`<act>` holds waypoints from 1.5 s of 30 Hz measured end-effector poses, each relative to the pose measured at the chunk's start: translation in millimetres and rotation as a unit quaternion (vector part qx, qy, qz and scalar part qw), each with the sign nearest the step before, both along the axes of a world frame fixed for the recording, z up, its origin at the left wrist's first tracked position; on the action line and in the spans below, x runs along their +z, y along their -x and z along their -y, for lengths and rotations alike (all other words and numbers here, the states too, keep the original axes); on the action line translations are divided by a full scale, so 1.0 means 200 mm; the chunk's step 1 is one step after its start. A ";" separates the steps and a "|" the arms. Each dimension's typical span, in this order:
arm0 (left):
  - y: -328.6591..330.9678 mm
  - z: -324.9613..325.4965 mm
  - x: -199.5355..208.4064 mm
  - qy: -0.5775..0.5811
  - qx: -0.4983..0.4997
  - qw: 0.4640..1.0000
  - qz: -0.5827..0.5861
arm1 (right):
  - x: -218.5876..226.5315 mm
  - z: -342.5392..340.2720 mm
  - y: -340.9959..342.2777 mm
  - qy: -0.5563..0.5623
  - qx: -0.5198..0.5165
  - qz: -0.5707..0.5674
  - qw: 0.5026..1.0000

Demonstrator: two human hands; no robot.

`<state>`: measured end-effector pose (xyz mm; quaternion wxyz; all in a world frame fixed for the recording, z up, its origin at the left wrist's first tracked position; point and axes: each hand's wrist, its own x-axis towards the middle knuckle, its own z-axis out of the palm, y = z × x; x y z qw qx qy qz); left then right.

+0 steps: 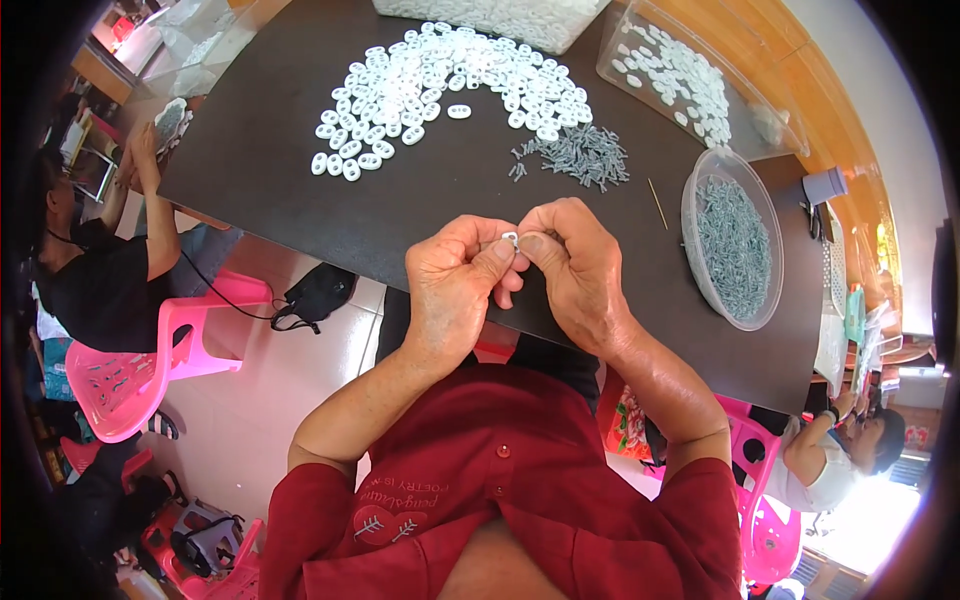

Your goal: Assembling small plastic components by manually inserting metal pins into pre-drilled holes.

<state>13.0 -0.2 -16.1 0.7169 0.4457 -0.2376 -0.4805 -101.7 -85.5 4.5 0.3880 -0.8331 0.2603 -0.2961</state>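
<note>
Over the near edge of the dark table (270, 205), my two hands meet at a small white oval plastic piece with holes (510, 237). My left hand (448, 285) pinches it between thumb and fingertips. Closed as well, my right hand (580, 275) presses thumb and fingers at the piece's right side; whatever else they grip is hidden. Beyond the hands, many like white pieces (385, 95) lie in an arc, one of them apart inside the curve. At the arc's right end is a heap of small grey screw-like pins (590, 157).
To the right stands a round clear tub (690, 225) full of grey pins, with a thin stick (657, 203) beside it. A clear box (775, 125) and a white-filled bin (560, 40) stand farther back. A pink chair (150, 375) and another person (110, 285) are at left.
</note>
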 end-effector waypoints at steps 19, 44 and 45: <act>-0.10 -0.02 0.00 0.033 0.062 0.997 -0.016 | -0.01 0.45 -0.45 0.298 -0.029 -0.074 0.951; -0.07 -0.02 0.05 0.038 0.037 0.998 -0.016 | 0.12 0.22 -0.04 -0.314 0.050 0.030 0.948; -0.07 -0.03 0.05 0.041 0.032 0.999 -0.015 | 0.11 0.22 -0.02 -0.317 0.046 0.030 0.947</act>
